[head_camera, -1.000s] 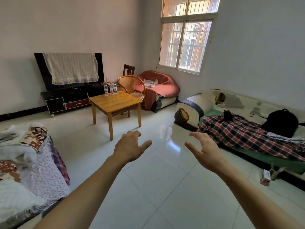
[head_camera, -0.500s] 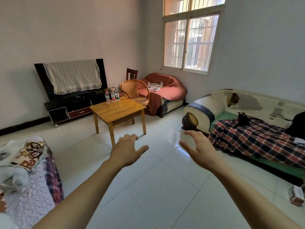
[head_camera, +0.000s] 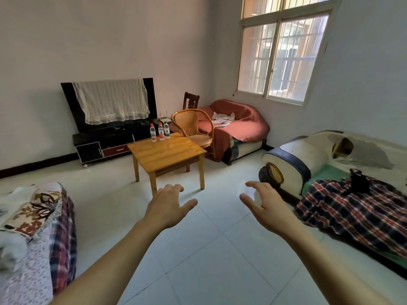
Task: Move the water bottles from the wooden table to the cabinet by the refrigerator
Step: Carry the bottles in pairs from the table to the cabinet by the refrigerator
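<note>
I'm looking across a tiled floor (head_camera: 198, 260) at the wooden table (head_camera: 167, 150), well apart from both hands. Three water bottles (head_camera: 160, 131) are standing upright on its far left corner, long axes vertical, caps up, in a tight row just beside each other; can't tell if they're touching. Labels: the middle one is showing red, the right one green.

Around the table: a wicker chair (head_camera: 193, 126) is sitting just beside its far right edge, with a dark wooden chair (head_camera: 191, 101) behind that. A black TV stand (head_camera: 105, 144) is running along the wall behind the bottles, carrying a TV (head_camera: 152, 95) draped with a white lace cloth (head_camera: 112, 102). A red-covered armchair (head_camera: 237, 124) is sitting under the window (head_camera: 279, 51), papers lying on its seat.

Flanking the path: a sofa (head_camera: 295, 159) on the right with a plaid blanket (head_camera: 352, 208) and a small black object on it; on the left a covered seat (head_camera: 37, 238) with patterned cloths. The floor between them, from the hands to the table's near legs, is open tile.

Left hand (head_camera: 167, 208) is reaching forward palm down, fingers loosely spread, thumb out, holding nothing. Right hand (head_camera: 267, 205) is doing the same, fingers slightly curved and splayed, empty. Both are hovering over the floor, short of the table.
</note>
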The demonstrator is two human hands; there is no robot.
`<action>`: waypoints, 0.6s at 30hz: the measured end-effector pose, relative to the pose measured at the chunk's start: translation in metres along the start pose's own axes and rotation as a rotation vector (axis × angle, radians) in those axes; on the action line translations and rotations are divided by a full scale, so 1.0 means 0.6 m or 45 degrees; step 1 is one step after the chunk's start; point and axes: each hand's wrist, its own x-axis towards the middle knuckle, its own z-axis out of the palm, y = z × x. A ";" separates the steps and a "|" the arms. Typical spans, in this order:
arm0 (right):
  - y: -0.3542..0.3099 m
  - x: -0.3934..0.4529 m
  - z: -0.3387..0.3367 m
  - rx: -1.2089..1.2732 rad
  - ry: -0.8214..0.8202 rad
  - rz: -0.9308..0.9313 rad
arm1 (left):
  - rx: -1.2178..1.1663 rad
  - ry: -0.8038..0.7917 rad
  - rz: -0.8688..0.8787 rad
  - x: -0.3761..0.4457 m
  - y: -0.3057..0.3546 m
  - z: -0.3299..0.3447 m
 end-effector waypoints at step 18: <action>-0.051 0.503 0.200 -0.036 -0.103 -0.142 | -0.111 0.008 -0.144 0.454 -0.203 0.015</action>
